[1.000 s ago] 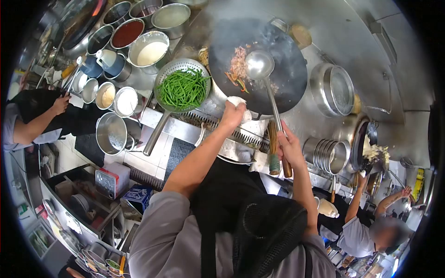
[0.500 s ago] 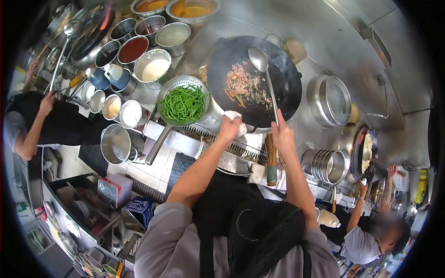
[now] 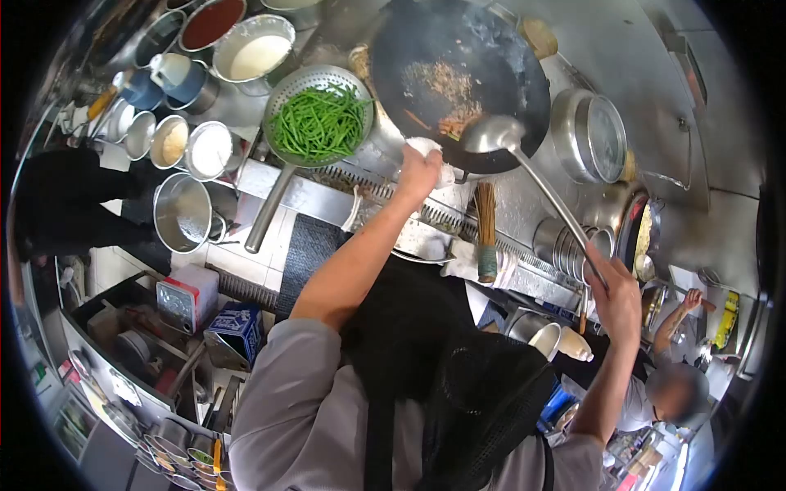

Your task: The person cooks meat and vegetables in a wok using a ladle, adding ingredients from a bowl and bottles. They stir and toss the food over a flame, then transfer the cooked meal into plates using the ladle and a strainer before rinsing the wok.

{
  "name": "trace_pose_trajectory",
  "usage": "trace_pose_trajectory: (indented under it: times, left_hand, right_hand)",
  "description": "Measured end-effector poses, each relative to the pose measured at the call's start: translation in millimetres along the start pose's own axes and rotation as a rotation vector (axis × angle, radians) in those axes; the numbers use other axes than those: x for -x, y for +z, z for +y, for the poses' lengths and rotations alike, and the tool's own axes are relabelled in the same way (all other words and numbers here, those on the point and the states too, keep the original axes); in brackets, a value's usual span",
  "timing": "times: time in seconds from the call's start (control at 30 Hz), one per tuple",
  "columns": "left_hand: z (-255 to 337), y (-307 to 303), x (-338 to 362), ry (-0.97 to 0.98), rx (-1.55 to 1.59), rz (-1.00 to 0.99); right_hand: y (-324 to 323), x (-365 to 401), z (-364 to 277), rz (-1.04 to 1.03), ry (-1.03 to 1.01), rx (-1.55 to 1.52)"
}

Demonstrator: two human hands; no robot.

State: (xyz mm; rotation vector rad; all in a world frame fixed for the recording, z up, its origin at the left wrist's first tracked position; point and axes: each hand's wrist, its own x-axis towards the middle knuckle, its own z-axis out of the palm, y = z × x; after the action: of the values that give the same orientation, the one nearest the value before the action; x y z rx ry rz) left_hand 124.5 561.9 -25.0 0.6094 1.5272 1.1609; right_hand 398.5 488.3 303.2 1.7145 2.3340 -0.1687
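A black wok (image 3: 491, 49) with chopped meat and vegetables (image 3: 446, 90) sits on the steel stove. My left hand (image 3: 419, 168) grips the wok's near rim through a white cloth (image 3: 434, 151). My right hand (image 3: 616, 290) holds the long handle of a steel ladle (image 3: 491, 135), pulled back to the right, its bowl at the wok's near edge. A metal strainer of green beans (image 3: 319, 123) rests left of the wok.
Bowls of sauces and seasonings (image 3: 205, 98) line the upper left. A bamboo brush (image 3: 487, 237) lies on the stove front, stacked steel bowls (image 3: 573, 245) at right. Another person (image 3: 671, 393) works at lower right; someone in black (image 3: 57, 204) stands at left.
My right hand pulled the ladle back and right, from the middle of the wok to its near edge. The food shifted in the wok. My left hand stayed on the cloth at the rim.
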Motion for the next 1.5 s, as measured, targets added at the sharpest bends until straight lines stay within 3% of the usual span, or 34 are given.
trace_pose_trajectory:
  times: [0.07, 0.13, 0.17, 0.23, 0.27, 0.3, 0.37, 0.5, 0.57, 0.6, 0.73, 0.83, 0.87, 1.03, 1.1, 1.17, 1.3, 1.37, 1.43, 1.5]
  left_hand:
    - [9, 0, 9, 0.033, -0.009, 0.062]
    - [18, -3, 15, -0.012, 0.014, 0.002]
    - [20, -4, 15, -0.027, 0.052, -0.027]
    - [10, -3, 7, -0.068, 0.142, -0.099]
    - [11, -3, 8, -0.024, 0.103, -0.065]
    - [4, -3, 4, 0.012, 0.062, -0.029]
    - [-5, -2, -4, 0.053, 0.034, -0.039]
    - [1, 0, -1, -0.009, 0.002, -0.024]
    - [-4, -2, 0, 0.053, 0.112, -0.071]
    - [-2, -3, -1, 0.027, 0.040, -0.061]
    - [2, -1, 3, 0.041, 0.015, -0.021]
    - [14, -1, 10, -0.010, 0.002, 0.015]
    - [-16, 0, -8, 0.036, 0.060, -0.058]
    - [-4, 0, -2, 0.062, 0.129, -0.049]
    - [-4, 0, 3, 0.033, 0.157, -0.056]
    - [0, -3, 2, 0.012, 0.129, -0.062]
    - [0, -3, 1, 0.019, 0.081, -0.044]
    - [-15, -2, -5, 0.004, 0.082, -0.065]
    - [-15, 0, -10, -0.002, 0.087, -0.081]
    - [-10, -2, -4, -0.018, 0.101, -0.085]
  right_hand:
    - [-1, 13, -5, -0.075, -0.009, -0.066]
    - [51, -13, -12, -0.091, 0.118, -0.102]
    - [81, -35, -19, -0.051, 0.134, -0.128]
    - [161, -71, 2, 0.175, -0.006, -0.473]
    - [170, -83, -7, 0.193, 0.099, -0.632]
    - [169, -97, -19, 0.211, 0.086, -0.635]
    - [170, -115, -43, 0.221, 0.278, -0.608]
    - [201, -138, -58, 0.294, 0.250, -0.493]
    - [185, -120, -60, 0.099, 0.158, -0.912]
    - [145, -107, -77, -0.101, 0.311, -1.220]
    - [138, -88, -94, -0.120, 0.383, -1.536]
    - [152, -113, -94, -0.160, 0.350, -1.436]
    - [148, -119, -99, -0.103, 0.315, -1.285]
    - [136, -122, -115, -0.074, 0.342, -1.443]
    - [142, -124, -116, -0.168, 0.346, -1.338]
    - [140, -127, -114, -0.116, 0.302, -1.217]
    - [139, -133, -105, -0.062, 0.359, -1.414]
    - [145, -139, -96, -0.063, 0.403, -1.165]
    - [158, -140, -78, 0.031, 0.273, -1.002]
    - [162, -138, -73, 0.249, 0.158, -0.673]
